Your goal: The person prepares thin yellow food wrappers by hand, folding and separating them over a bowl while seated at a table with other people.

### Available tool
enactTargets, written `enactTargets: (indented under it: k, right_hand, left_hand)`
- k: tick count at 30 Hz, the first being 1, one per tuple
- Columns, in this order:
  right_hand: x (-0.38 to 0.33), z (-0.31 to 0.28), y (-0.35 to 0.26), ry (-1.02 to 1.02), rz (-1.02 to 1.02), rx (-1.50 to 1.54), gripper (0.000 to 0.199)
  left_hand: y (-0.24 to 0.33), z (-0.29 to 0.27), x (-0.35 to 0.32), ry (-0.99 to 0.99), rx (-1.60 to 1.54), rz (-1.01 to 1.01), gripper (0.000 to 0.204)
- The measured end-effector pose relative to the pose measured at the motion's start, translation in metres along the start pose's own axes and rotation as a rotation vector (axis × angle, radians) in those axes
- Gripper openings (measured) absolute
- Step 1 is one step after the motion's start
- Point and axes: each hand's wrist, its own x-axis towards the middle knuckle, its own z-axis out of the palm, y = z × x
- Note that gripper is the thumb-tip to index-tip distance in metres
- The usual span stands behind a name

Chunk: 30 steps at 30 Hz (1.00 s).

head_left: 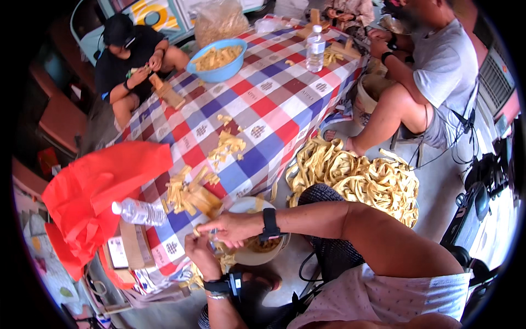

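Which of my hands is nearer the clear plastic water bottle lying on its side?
Left. The left hand sits just right of the clear plastic water bottle; the right hand is farther right, above the white bowl.

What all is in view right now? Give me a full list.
table: one, red, blue and white checked cloth, centre
blue bowl: one, holds tan pieces, far end of table
bottles: two clear plastic, one upright at far end, one lying at near left edge
cut pieces: one heap, tan, near edge; a smaller scatter mid-table
strips: one big pile, yellow, on floor at right
red bag: one, left table edge
white bowl: one, under the hands
other people: one in black far left, one in grey far right
left hand: pinching a small tan piece
right hand: pinching the same piece
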Motion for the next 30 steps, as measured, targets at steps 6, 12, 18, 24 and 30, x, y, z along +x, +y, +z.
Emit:
enactTargets:
  k: [6,12,18,24,30]
  right_hand:
    - [0.019,0.000,0.025,0.213,-0.233,0.269,0.009]
    - [0.024,-0.003,0.011,0.172,-0.106,0.128,0.013]
    - [0.029,-0.002,0.024,0.082,-0.210,-0.065,0.032]
    - [0.032,0.009,0.022,0.174,-0.317,-0.292,0.036]
    - [0.034,0.009,0.024,0.250,-0.353,-0.293,0.031]
  left_hand:
    - [0.005,-0.010,0.009,-0.299,-0.589,-0.185,0.022]
    - [-0.009,-0.028,0.010,-0.449,-0.557,-0.209,0.012]
    - [-0.015,-0.027,0.007,-0.306,-0.397,-0.372,0.017]
    - [-0.015,-0.022,0.000,-0.212,-0.366,-0.156,0.017]
    - [-0.015,-0.024,0.001,-0.269,-0.472,-0.093,0.015]
